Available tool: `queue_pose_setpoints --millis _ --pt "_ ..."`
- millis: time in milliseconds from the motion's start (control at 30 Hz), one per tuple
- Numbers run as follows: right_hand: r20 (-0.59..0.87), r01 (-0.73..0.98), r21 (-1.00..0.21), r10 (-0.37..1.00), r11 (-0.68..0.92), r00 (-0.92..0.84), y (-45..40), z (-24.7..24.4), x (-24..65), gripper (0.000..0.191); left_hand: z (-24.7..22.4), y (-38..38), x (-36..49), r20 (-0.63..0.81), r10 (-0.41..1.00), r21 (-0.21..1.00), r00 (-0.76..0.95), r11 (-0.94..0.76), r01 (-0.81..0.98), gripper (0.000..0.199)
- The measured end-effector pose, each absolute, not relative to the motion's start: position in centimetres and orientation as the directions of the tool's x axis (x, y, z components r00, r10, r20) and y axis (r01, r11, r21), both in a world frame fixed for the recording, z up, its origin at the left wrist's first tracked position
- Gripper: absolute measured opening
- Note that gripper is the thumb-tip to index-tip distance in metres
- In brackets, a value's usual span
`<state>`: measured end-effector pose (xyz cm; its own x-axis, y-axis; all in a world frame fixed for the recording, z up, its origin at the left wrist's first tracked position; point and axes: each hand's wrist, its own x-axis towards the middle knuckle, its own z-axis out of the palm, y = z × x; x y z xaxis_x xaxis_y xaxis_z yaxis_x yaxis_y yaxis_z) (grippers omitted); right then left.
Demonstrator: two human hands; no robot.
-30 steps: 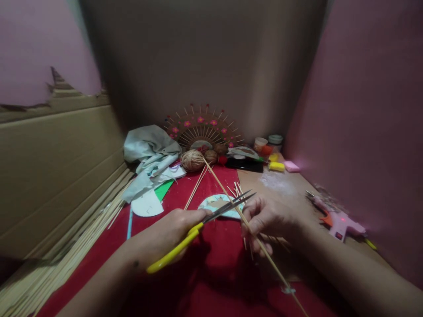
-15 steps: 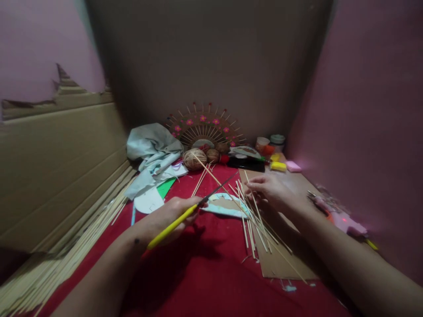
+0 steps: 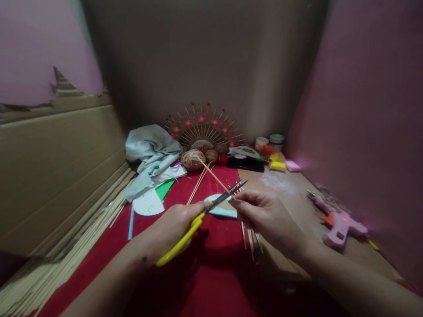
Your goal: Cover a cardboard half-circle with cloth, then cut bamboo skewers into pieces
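My left hand [image 3: 180, 224] is closed round the yellow handles of a pair of scissors [image 3: 216, 203], whose blades stand slightly apart and point right. Between finger and thumb, my right hand [image 3: 264, 215] pinches a thin bamboo stick [image 3: 216, 178] that slants away toward the upper left. The blades cross the stick just beside my right fingertips. Beneath them lies a half-moon cardboard piece [image 3: 223, 209] edged with pale blue cloth. Several cut sticks [image 3: 251, 240] lie under and below my right hand, which partly hides them.
Long sticks [image 3: 76, 255] line the left side by a cardboard wall [image 3: 59, 176]. A pink glue gun [image 3: 342, 226] rests on cardboard at the right. Twine balls [image 3: 193, 160], crumpled cloth [image 3: 152, 145] and a flowered stick fan [image 3: 201, 123] stand at the back of the red cloth [image 3: 211, 281].
My right hand has moved left and down from the loose sticks to pinch the slanting stick. The scissors have opened and their blades now lie across it.
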<state>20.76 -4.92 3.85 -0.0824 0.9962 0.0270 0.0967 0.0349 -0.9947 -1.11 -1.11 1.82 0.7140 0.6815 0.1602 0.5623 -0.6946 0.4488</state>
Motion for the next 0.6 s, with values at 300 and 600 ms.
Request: queue_pose_setpoints --millis 300,600 --pt "-0.121 -0.227 -0.950 0.925 -0.213 -0.361 -4.5 4.0 22.3 0.022 2.6 -1.6 -0.1 0.271 0.591 0.597 0.760 -0.722 0.349 0.048" --pt "-0.170 -0.296 -0.841 0.740 -0.453 -0.651 -3.9 3.8 23.4 0.017 1.6 -1.7 -0.1 0.416 0.490 0.349 0.766 -0.864 0.363 0.053"
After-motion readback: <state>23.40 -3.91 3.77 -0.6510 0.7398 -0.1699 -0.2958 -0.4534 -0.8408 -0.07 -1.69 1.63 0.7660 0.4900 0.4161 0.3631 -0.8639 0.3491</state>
